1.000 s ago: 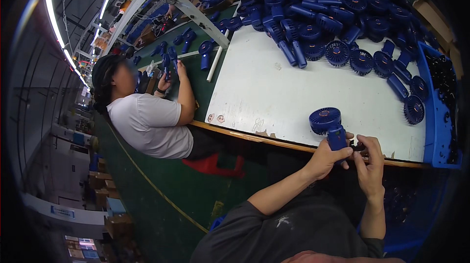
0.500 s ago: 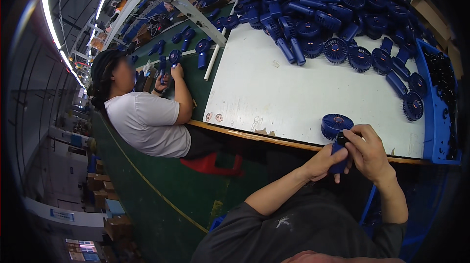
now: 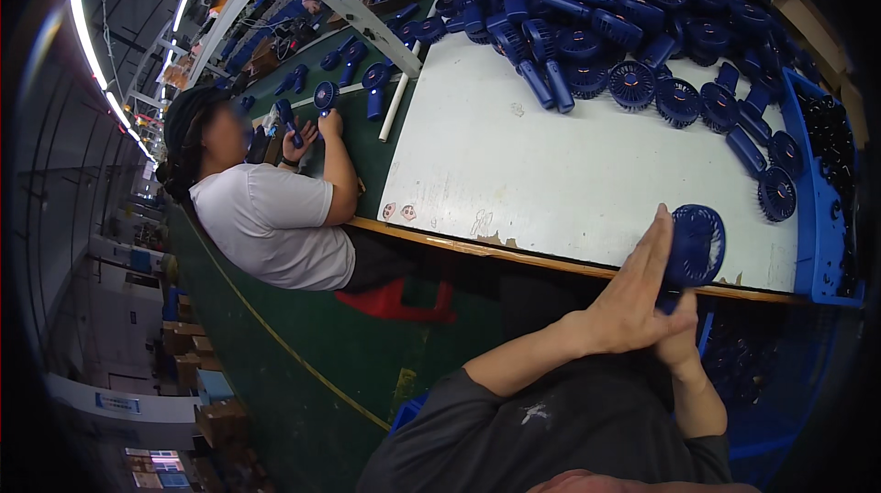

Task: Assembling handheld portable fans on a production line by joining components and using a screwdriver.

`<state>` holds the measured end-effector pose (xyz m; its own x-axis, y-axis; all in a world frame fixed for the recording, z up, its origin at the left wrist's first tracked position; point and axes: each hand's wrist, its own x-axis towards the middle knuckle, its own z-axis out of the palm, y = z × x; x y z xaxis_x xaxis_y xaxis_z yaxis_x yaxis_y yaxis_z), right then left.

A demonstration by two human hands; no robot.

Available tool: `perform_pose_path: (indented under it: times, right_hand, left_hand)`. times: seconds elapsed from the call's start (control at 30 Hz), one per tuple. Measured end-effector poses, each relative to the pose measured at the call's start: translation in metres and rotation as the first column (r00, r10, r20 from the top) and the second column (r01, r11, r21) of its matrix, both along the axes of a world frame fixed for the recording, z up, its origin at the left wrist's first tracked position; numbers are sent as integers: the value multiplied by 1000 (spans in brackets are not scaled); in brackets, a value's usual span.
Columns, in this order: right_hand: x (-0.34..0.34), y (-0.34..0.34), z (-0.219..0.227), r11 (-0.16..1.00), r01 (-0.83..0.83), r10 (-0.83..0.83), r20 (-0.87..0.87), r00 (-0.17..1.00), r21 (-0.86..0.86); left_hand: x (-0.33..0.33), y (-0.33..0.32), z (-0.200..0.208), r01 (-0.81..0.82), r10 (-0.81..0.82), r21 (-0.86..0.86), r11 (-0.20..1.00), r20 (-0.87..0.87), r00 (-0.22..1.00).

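My left hand [image 3: 633, 296] now has straight fingers, no more curled around the fan [image 3: 702, 250], which is turned and further right. My right hand [image 3: 681, 346] is lower, partly hidden.

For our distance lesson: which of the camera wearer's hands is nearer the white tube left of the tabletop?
Left. The left hand is to the right of the white tube; the right hand is farther right, partly hidden.

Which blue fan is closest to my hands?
The fan at the near edge of the white table, its head beside your left hand; the others there lie farther back.
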<state>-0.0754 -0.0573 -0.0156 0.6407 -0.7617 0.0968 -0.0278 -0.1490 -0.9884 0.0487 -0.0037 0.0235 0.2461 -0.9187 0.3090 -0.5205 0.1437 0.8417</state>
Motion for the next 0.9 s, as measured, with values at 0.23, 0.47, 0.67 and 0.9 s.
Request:
perform_pose_path:
  times: [0.23, 0.47, 0.67, 0.9]
  right_hand:
    - [-24, -29, 8, 886, -223, -7, 492, 871, 407]
    - [-111, -40, -20, 858, -203, 19, 365, 931, 472]
    - [-260, -54, -97, 640, 761, -709, -306, 636, 100]
    - [-382, -41, -282, 640, 685, -649, -723, 239, -348]
  left_hand:
    - [-26, 11, -49, 337, -130, 63, 939, -844, 520]
    - [-5, 22, -29, 544, -203, 278, 792, -720, 664]
    - [116, 48, -13, 18, 108, 379, 925, -307, 946]
    - [263, -12, -24, -561, 584, 167, 811, -303, 753]
